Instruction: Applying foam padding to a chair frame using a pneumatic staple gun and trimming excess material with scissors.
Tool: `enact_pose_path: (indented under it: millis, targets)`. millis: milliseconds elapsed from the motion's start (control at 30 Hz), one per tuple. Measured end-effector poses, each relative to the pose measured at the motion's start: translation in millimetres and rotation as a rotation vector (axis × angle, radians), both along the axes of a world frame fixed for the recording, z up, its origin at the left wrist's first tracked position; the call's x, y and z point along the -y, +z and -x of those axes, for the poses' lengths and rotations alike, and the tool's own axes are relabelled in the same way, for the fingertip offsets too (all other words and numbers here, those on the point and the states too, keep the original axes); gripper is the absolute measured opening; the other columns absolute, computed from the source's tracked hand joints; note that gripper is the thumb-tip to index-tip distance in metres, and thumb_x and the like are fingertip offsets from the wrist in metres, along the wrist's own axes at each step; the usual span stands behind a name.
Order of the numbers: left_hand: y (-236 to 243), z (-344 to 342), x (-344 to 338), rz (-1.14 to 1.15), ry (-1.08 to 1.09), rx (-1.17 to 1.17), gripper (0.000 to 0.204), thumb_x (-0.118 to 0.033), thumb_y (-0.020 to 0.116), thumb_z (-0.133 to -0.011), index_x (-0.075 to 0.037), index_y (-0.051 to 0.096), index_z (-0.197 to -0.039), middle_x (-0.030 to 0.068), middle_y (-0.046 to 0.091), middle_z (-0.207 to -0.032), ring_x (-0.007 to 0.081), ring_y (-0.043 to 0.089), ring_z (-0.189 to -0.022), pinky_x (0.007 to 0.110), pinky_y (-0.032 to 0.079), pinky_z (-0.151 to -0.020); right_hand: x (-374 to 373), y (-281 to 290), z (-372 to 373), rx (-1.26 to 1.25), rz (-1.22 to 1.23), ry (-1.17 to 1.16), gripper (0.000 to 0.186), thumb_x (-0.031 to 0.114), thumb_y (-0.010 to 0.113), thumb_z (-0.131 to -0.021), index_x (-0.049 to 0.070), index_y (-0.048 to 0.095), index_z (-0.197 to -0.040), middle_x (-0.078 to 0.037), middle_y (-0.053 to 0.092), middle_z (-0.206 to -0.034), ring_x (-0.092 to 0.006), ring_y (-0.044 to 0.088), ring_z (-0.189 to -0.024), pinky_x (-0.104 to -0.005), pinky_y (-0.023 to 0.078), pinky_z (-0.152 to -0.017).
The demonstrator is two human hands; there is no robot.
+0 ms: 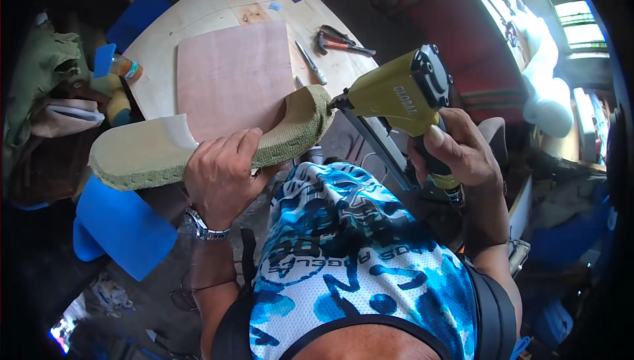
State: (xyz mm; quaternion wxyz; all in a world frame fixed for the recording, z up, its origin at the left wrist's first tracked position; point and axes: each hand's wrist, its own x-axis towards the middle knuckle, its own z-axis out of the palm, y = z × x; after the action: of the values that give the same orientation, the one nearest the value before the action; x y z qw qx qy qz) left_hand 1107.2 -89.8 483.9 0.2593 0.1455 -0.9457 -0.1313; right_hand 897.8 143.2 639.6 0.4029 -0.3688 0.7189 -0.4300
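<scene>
While your left hand (224,168) steadies the curved green fabric-covered piece (148,145), your right hand (465,145) carries an olive-yellow air-powered fastening gun (389,99). The left grip is closed firmly around the near edge of the piece, close to the middle of its length, with a metal watch (206,225) on that wrist. The right grip is wrapped around the gun's dark handle, thumb along its side.

You have the piece raised in front of your chest, on the near side of the worktop (211,7), one end toward your left and the other curving up toward the gun. The gun's nose sits at that right end; you cannot tell from this angle whether it presses on the fabric. Its long magazine slants down toward your right hand.

Beyond the piece, a flat pinkish-brown board (231,63) lies on the worktop. Just right of the board rests a slim pointed tool (310,63), and farther right you have pincers with orange-red handles (347,46). Below the piece's left end, a bent blue sheet (125,231) shows.
</scene>
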Motion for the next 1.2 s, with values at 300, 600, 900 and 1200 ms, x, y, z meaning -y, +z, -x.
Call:
enact_pose_path:
  millis: [300, 600, 900, 1200]
  targets:
    - [7, 18, -12, 0.013, -0.063, 0.02, 0.055, -0.045, 0.087, -0.072, -0.008, 0.069, -0.108, 0.0048, 0.075, -0.095, 0.0266, 0.07, -0.075, 0.04, 0.053, -0.068, -6, 12, 11, -0.188, -0.251, 0.048, 0.064, 0.057, 0.066, -0.099, -0.006, 0.067, -0.112, -0.003, 0.064, -0.07, -0.0114, 0.062, -0.058, -0.028, 0.049, -0.056]
    - [5, 23, -13, 0.025, -0.048, -0.013, 0.06, -0.055, 0.082, -0.078, -0.007, 0.071, -0.111, 0.0089, 0.078, -0.099, 0.0292, 0.073, -0.079, 0.04, 0.053, -0.068, -26, 22, 8, -0.185, -0.16, -0.091, 0.066, 0.058, 0.074, -0.092, -0.007, 0.071, -0.097, -0.005, 0.067, -0.065, -0.0132, 0.068, -0.06, -0.0292, 0.053, -0.057]
    - [3, 26, -10, 0.048, -0.017, -0.011, 0.068, -0.065, 0.078, -0.079, -0.006, 0.071, -0.11, 0.0092, 0.078, -0.099, 0.0288, 0.073, -0.08, 0.04, 0.053, -0.069, -26, 12, 15, -0.254, -0.241, 0.107, 0.062, 0.057, 0.072, -0.095, -0.004, 0.066, -0.102, -0.006, 0.065, -0.065, -0.0152, 0.066, -0.059, -0.0319, 0.053, -0.056]
    - [18, 24, -2, 0.017, -0.096, -0.021, 0.077, -0.075, 0.057, -0.092, -0.004, 0.073, -0.115, 0.0128, 0.077, -0.103, 0.0307, 0.075, -0.087, 0.041, 0.055, -0.075, -62, -49, 55, -0.139, -0.271, -0.29, 0.038, 0.039, 0.061, -0.105, 0.001, 0.063, -0.098, -0.001, 0.062, -0.073, -0.0093, 0.059, -0.065, -0.0269, 0.047, -0.062]
